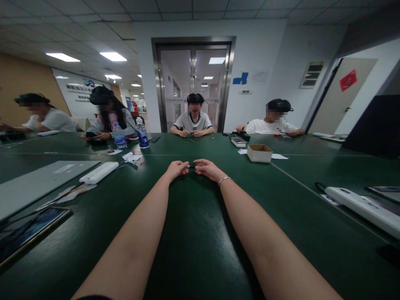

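Observation:
Both my arms stretch forward over the green table (200, 216). Between my hands is a small, dark, slim object (191, 166), too small to name exactly. My left hand (177, 170) pinches its left end between thumb and fingers. On the other end, the fingertips of my right hand (208, 168) are closed around it; a silver bracelet (225, 180) circles that wrist. Fingers cover part of the object, which appears to lie level just above the tabletop.
A small cardboard box (259, 153) stands ahead to the right. Two water bottles (143, 135), paper scraps (131, 157) and a white power strip (100, 172) are on the left, with a phone (37, 231) nearer. Another power strip (362, 208) lies right. Several people sit opposite.

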A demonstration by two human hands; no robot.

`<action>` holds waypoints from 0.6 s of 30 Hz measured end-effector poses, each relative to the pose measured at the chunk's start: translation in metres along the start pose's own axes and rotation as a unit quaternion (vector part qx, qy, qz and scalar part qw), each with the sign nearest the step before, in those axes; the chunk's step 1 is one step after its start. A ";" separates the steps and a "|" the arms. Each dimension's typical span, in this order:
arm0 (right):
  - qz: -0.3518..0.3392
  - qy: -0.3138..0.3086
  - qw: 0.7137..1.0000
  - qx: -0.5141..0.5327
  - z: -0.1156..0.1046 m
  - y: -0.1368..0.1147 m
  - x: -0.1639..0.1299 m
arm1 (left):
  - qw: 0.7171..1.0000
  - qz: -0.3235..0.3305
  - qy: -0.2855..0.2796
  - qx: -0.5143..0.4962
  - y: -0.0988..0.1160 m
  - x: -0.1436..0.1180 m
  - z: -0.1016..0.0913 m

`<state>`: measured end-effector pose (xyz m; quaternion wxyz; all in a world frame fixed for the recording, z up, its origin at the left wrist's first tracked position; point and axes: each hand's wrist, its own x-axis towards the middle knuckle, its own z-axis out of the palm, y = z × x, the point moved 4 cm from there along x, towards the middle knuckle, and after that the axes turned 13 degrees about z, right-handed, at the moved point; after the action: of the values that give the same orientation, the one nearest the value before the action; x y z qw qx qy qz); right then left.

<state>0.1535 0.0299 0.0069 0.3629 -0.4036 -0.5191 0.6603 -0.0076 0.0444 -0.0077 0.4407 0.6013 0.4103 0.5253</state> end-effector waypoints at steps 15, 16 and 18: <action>-0.024 -0.011 1.000 -0.003 -0.005 0.004 0.007 | 1.000 -0.016 0.021 -0.001 0.002 -0.002 0.001; -0.026 -0.012 1.000 -0.002 -0.004 0.004 0.006 | 1.000 -0.017 0.022 -0.003 0.002 -0.002 0.001; -0.027 -0.012 1.000 0.001 -0.004 0.003 0.005 | 1.000 -0.016 0.021 -0.007 0.002 -0.002 0.001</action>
<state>0.1546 0.0355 0.0030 0.3745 -0.3809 -0.5338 0.6556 -0.0072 0.0422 -0.0062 0.4446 0.5800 0.4252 0.5340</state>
